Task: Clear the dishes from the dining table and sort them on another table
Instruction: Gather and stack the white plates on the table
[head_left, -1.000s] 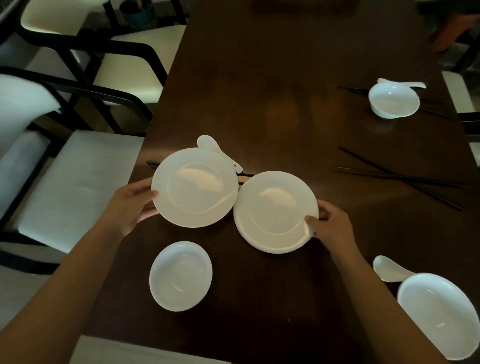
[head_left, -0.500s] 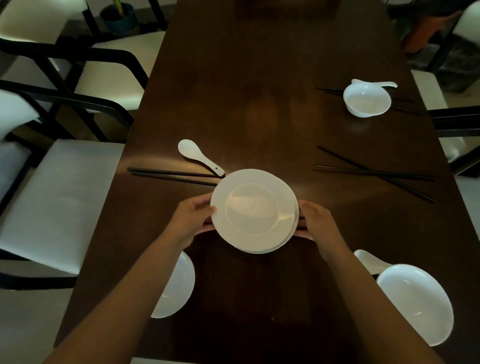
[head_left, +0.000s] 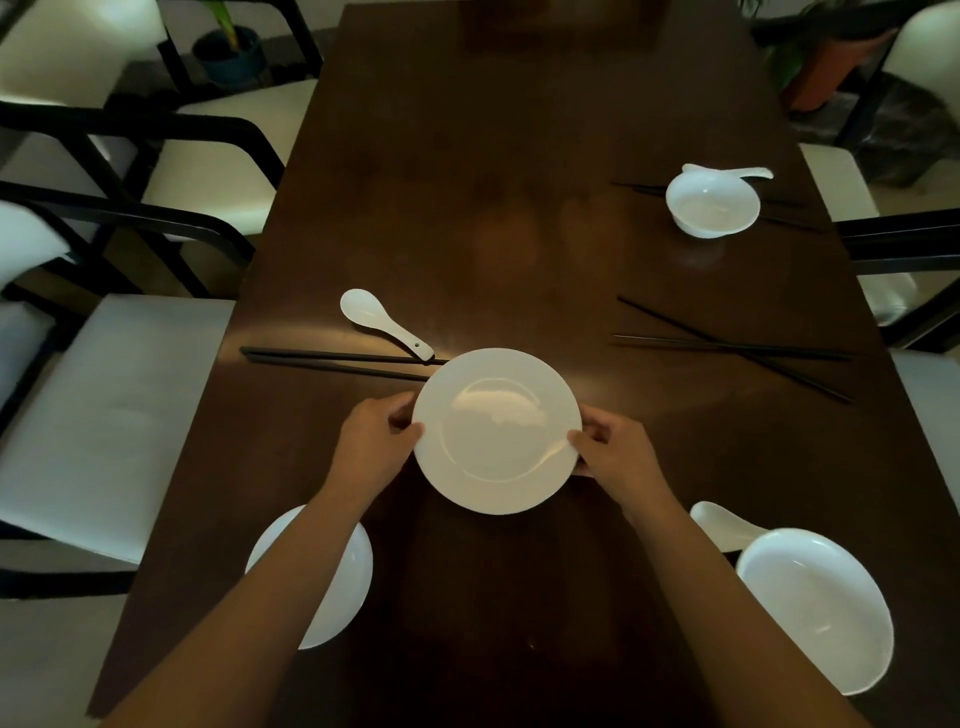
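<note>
The left hand (head_left: 371, 447) and right hand (head_left: 618, 457) each grip opposite rims of the white plate (head_left: 496, 431) at the tabletop (head_left: 467, 182) centre. Risk: a glazed rim may slip from thumb-only pinches during lifting.

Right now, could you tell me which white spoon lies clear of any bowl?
The spoon by the left-side chopsticks; the other two spoons each sit against a bowl.

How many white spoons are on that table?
3: one spoon left of centre beside the chopsticks, one behind the far right bowl, one by the near right bowl. None seems hidden.
</note>
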